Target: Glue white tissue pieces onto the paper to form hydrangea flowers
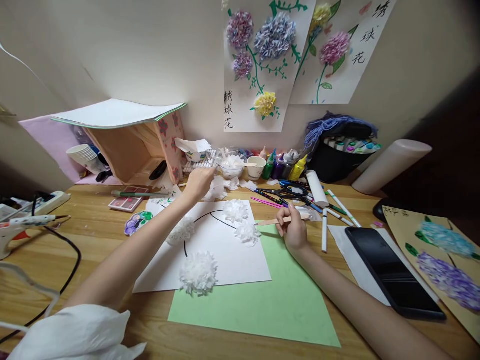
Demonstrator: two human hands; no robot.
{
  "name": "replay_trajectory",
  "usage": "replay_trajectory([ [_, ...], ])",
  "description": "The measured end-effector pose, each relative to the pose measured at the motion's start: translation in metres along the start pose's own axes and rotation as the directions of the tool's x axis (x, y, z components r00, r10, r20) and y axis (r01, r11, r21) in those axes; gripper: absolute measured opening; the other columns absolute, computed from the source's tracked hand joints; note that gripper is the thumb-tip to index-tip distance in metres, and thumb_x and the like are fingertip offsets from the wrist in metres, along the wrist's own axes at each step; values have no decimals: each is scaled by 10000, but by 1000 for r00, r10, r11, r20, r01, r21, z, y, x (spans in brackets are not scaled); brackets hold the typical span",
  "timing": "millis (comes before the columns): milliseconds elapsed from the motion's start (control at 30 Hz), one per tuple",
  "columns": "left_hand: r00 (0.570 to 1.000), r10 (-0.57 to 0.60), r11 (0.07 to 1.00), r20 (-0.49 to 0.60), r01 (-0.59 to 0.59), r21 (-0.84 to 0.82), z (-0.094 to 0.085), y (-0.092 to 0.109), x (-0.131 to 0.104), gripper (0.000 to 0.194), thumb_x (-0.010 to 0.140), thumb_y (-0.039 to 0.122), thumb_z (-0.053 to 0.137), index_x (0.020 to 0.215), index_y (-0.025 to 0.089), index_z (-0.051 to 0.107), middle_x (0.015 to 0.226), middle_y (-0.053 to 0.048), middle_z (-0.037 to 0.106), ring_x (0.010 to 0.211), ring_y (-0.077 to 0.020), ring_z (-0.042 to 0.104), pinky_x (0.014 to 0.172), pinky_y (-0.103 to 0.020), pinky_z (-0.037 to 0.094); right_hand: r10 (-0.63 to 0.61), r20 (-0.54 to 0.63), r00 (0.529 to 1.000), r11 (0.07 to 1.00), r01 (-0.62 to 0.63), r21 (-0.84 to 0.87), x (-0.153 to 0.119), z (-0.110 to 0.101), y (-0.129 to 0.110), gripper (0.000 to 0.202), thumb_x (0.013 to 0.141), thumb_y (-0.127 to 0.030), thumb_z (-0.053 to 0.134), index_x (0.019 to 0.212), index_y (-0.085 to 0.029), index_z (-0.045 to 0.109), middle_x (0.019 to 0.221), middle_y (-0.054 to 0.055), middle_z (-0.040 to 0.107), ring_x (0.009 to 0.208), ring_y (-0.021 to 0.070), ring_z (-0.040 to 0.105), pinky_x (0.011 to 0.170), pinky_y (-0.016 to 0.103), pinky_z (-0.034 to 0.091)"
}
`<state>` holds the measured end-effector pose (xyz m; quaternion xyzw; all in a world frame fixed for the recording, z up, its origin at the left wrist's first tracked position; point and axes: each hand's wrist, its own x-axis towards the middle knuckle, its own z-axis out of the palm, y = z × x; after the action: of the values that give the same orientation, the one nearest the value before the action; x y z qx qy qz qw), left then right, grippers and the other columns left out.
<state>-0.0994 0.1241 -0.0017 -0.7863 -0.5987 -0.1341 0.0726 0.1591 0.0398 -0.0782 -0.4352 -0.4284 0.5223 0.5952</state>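
In the head view, my right hand [292,227] pinches a flat wooden craft stick [268,221], its tip beside a white ruffled paper flower [247,233]. My left hand [202,183] reaches past the white sheet [240,267], near scraps of white paper [216,191] and a clear bowl [232,170] of white pieces. Its fingers look curled, and whatever they hold is hidden. Black stem lines are drawn on the sheet. Other white flowers lie on it: one at the top [235,211], one at the lower edge [198,272], and one partly behind my left forearm [180,231].
Green paper [258,315] lies under the sheet. Paint bottles [279,167], a paper cup [256,168], scissors [287,190] and markers [324,230] sit behind and right. A phone [392,270] rests at right. A glue gun [22,227] and cables are at left.
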Motion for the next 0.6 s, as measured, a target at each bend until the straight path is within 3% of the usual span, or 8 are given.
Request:
replay_trajectory([
  [100,999,1,998,-46,-4,-60,-3,0,0,211,819,197,481,967,173,630,918,-99,688,907,-224,608,773,-297,419,-5,9,1000,1000,5,-12,-1,0,0,535,856,-533,315,455,-193,420,347,-44,350,279,63,306,341,232,172],
  [267,996,-47,920,-78,13,-391,-2,-2,5,148,768,227,582,828,136,682,845,-83,713,759,-176,634,689,-242,444,-15,27,1000,1000,16,-27,0,0,0,538,857,-528,313,455,-188,421,336,-46,351,281,56,314,341,216,195],
  [333,995,-36,929,-94,-1,-369,0,-3,6,149,773,185,555,805,131,691,839,-89,713,753,-182,634,680,-247,442,-15,34,999,999,16,-29,0,0,0,540,858,-529,311,456,-185,421,334,-46,355,281,52,317,339,208,200],
  [500,992,55,995,-115,-65,-80,3,-9,7,257,784,100,440,824,152,688,885,-102,694,847,-221,619,700,-282,431,-9,53,999,1000,11,-30,-1,0,-1,549,857,-545,312,460,-182,422,323,-49,349,276,48,311,331,200,211],
  [600,993,21,989,-116,-38,-146,1,-7,6,226,774,117,469,838,151,683,882,-96,694,832,-207,623,707,-271,441,-14,47,999,999,16,-31,-1,0,1,549,855,-545,323,458,-181,425,334,-49,355,273,46,315,322,202,214],
])
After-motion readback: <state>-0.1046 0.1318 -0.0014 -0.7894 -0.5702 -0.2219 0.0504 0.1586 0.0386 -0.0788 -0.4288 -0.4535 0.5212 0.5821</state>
